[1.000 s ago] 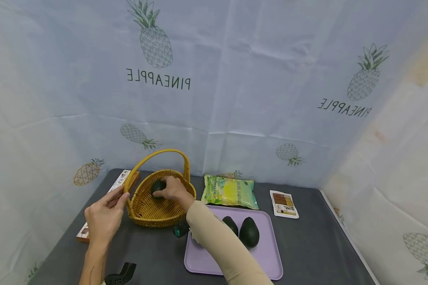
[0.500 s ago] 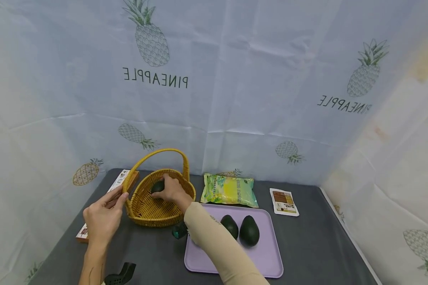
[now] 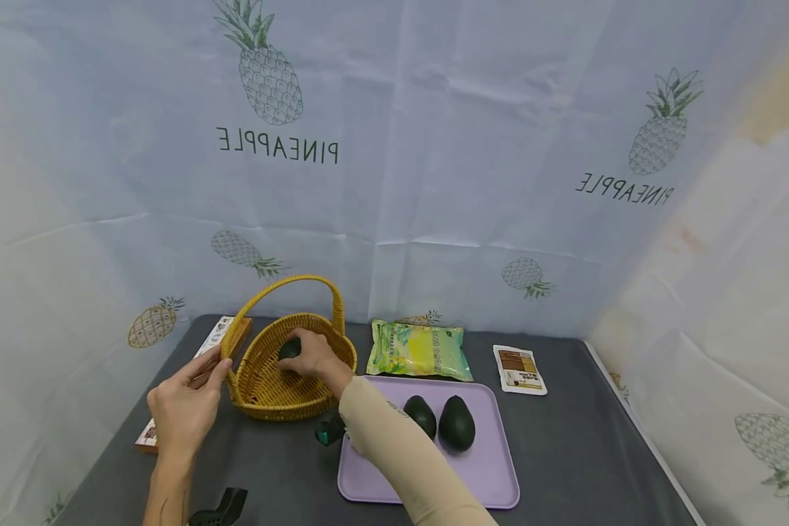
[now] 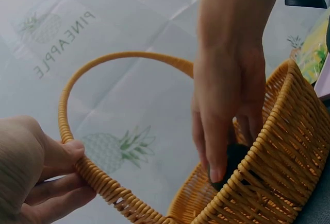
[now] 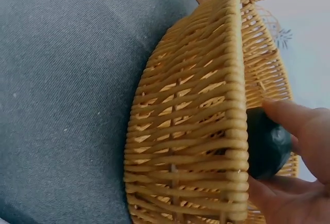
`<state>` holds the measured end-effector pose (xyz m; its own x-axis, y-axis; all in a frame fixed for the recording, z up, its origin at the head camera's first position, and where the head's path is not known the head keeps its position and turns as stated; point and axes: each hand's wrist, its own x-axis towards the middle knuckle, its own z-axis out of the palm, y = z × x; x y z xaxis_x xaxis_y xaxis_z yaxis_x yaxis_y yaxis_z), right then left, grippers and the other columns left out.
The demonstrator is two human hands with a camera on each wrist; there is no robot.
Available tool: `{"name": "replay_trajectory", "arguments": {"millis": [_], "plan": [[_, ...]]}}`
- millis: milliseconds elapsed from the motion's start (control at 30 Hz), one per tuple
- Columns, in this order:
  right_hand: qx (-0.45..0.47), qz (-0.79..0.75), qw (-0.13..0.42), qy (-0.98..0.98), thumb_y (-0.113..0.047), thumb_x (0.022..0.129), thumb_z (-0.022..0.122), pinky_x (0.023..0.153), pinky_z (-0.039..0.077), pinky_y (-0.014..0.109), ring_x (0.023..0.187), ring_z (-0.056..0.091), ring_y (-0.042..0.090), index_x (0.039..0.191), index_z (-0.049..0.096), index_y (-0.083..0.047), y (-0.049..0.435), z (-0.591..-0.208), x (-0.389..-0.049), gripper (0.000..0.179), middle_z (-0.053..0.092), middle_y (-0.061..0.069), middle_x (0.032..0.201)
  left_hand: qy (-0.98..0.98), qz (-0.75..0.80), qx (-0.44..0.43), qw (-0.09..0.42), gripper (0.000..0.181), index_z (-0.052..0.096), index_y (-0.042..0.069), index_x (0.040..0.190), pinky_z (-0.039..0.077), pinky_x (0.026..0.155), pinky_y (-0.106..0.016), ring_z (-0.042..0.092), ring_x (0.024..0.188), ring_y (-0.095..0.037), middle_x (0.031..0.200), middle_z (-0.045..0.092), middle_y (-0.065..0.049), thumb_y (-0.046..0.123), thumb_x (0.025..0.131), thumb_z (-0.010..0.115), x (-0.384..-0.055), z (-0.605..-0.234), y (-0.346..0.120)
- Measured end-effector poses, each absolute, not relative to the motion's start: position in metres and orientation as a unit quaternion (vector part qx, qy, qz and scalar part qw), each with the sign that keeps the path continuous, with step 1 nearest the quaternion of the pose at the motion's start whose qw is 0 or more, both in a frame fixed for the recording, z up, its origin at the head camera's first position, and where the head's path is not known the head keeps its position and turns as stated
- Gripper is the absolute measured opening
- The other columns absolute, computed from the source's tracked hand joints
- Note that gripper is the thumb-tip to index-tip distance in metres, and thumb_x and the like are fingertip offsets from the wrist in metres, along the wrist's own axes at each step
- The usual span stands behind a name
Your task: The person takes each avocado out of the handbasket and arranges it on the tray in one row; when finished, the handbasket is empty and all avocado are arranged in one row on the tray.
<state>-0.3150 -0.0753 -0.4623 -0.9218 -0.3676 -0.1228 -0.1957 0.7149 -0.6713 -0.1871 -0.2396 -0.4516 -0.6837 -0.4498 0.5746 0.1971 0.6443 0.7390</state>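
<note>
A yellow wicker basket with a tall arched handle stands at the left of the dark table. My left hand pinches the lower left part of that handle between thumb and fingers, plainly seen in the left wrist view. Inside the basket, my right hand grips a dark green avocado with the thumb and fingers on its sides. Whether the avocado touches the basket's bottom is hidden by the wicker wall. Two more avocados, a near one and a partly covered one, lie on a lilac tray.
Behind the tray lies a green and yellow packet. A small white and brown pouch is at the right. A long flat box lies left of the basket, partly behind my left hand. A pineapple-print curtain hangs behind.
The head view has shifted slightly. Both hands keep their holds on the handle and the avocado; the right hand has barely moved within the basket.
</note>
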Motion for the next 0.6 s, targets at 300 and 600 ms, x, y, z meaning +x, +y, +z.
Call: {"name": "replay_trajectory", "arguments": {"millis": [300, 600], "plan": [[-0.168, -0.375, 0.096, 0.907, -0.031, 0.091, 0.083, 0.095, 0.056, 0.036, 0.127, 0.059, 0.03, 0.135, 0.067, -0.016, -0.05, -0.462, -0.319, 0.049, 0.064, 0.009, 0.138, -0.812, -0.417, 0.069, 0.402, 0.033, 0.078, 0.002, 0.121, 0.041, 0.065, 0.004, 0.05, 0.076, 0.033, 0.104, 0.078, -0.023, 0.004, 0.088, 0.084, -0.188, -0.453, -0.238], [-0.144, -0.449, 0.103, 0.876, -0.031, 0.087, 0.087, 0.09, 0.058, 0.04, 0.12, 0.063, 0.031, 0.13, 0.072, -0.022, -0.004, -0.444, -0.321, 0.047, 0.064, 0.01, 0.14, -0.809, -0.413, 0.071, 0.411, 0.033, 0.079, 0.003, 0.12, 0.04, 0.064, 0.004, 0.047, 0.076, 0.035, 0.104, 0.078, -0.023, 0.004, 0.087, 0.085, -0.188, -0.453, -0.239]]}}
